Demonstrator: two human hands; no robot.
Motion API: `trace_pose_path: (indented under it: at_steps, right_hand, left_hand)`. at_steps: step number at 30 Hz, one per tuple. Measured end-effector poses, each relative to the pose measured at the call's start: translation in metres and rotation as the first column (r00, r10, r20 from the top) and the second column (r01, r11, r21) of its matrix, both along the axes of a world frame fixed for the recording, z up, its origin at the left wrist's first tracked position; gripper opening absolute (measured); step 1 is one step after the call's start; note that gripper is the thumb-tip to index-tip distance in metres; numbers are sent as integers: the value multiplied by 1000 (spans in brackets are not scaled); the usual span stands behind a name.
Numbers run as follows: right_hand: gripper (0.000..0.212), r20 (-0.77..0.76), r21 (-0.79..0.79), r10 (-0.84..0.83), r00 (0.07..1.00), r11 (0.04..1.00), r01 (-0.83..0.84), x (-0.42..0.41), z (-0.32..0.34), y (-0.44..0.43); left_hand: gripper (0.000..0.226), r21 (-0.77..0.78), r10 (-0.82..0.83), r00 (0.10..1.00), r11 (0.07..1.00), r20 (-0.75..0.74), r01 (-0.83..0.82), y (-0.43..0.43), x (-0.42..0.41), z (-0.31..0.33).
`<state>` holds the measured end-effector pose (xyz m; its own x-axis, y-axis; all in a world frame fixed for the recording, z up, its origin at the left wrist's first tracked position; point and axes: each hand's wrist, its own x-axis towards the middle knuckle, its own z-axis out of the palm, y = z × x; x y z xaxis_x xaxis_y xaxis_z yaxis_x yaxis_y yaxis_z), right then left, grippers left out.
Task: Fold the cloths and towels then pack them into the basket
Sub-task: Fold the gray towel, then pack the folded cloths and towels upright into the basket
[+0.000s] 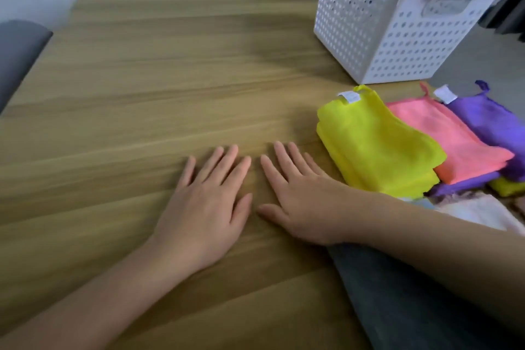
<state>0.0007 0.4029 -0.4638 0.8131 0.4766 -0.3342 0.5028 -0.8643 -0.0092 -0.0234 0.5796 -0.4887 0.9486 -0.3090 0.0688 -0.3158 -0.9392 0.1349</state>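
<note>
Flat hands (250,204) beside folded cloths (377,148)

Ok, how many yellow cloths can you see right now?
2. One yellow cloth lies leftmost, beside the right hand; a second yellow cloth peeks out at the frame's right edge, below the purple cloth. Others may be hidden underneath.

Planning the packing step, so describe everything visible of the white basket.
The white basket looks like rigid plastic, rectangular, its walls dotted with rows of round holes and narrowing toward the base. A flared rim runs round the top, with a handle cut-out in one side. It stands upright at the far right of the wooden table, just beyond the yellow cloth. Something grey shows inside; what it is cannot be told.
</note>
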Motion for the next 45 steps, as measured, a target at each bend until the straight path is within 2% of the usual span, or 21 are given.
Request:
trace_pose_path:
  at_steps: [3,5,10,13,17,19,20,23,25,28,30,32,35,40,43,45]
  right_hand:
    - [83,63,29,0,998,1000,-2,-3,-7,0]
    - [87,38,39,-8,999,999,6,-2,-9,3]
    - [81,2,93,-31,1000,995,30,1,-11,6]
    - [78,-34,51,-41,999,998,43,-1,3,6]
    - [79,-189,-23,-34,981,999,30,1,31,10]
    - [75,-249,2,-60,967,998,62,13,56,6]
    - [72,-226,38,-83,971,995,94,22,73,-3]
    - [66,-18,185,-234,972,955,233,58,123,-44]
    - [65,96,311,-405,909,880,359,87,154,-81]
    - [67,142,402,-605,783,759,513,129,174,-130]
    - [66,79,420,-686,724,681,600,153,173,-152]
    - [63,16,429,-706,708,644,633,169,164,-163]
    - [51,48,524,-700,712,625,579,189,144,-172]
    - [40,38,622,-646,763,613,488,211,132,-181]
    - [45,-4,636,-605,796,613,469,225,135,-176]
    - [50,-45,652,-559,828,611,449,228,138,-160]
  left_hand:
    - [62,-13,-2,1000,1000,17,2,1,1,-4]
    - [60,-8,-1,1000,1000,-18,1,3,3,-5]
    - [61,14,-6,994,1000,-105,7,2,7,0]
    - [61,53,0,985,999,-171,9,1,6,13]
    - [61,120,17,946,993,-323,23,-3,3,36]
    - [59,150,51,903,989,-428,15,-9,11,56]
    - [55,156,61,891,988,-450,11,-15,21,73]
    - [41,93,57,931,995,-360,-24,-40,68,124]
    - [40,14,13,969,1000,-246,-10,-69,111,156]
    - [53,-89,-54,994,995,-100,45,-119,173,184]
    - [63,-60,-108,994,993,-25,106,-148,210,192]
    - [70,60,-196,981,979,0,195,-170,239,189]
    - [66,203,-262,964,942,-46,266,-190,275,180]
    - [21,253,-372,925,905,79,342,-190,302,186]
    - [23,304,-408,909,880,90,365,-174,298,194]
    - [24,229,-426,900,889,90,397,-156,285,194]
